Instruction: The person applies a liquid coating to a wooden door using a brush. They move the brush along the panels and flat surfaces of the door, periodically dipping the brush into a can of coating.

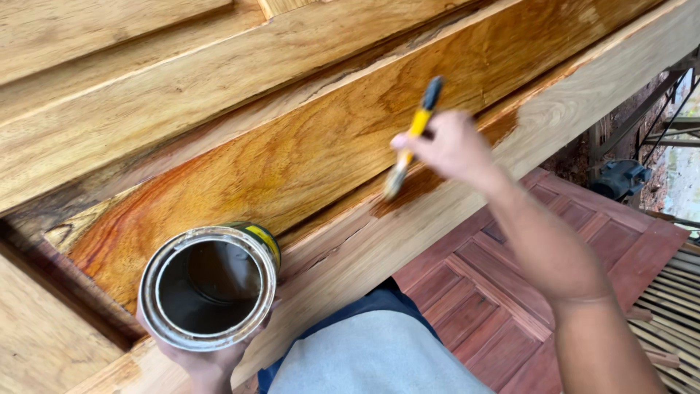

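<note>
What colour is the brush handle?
Yellow with a dark end; the brush is gripped by the right hand. Head view.

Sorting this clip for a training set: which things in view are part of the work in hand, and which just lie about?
In use:
right hand
paintbrush
left hand
open tin
wooden door, partly coated

Lying about:
reddish panelled door below
slatted rack
dark machine

open round tin can (208,286), yellow label (264,241)
</note>
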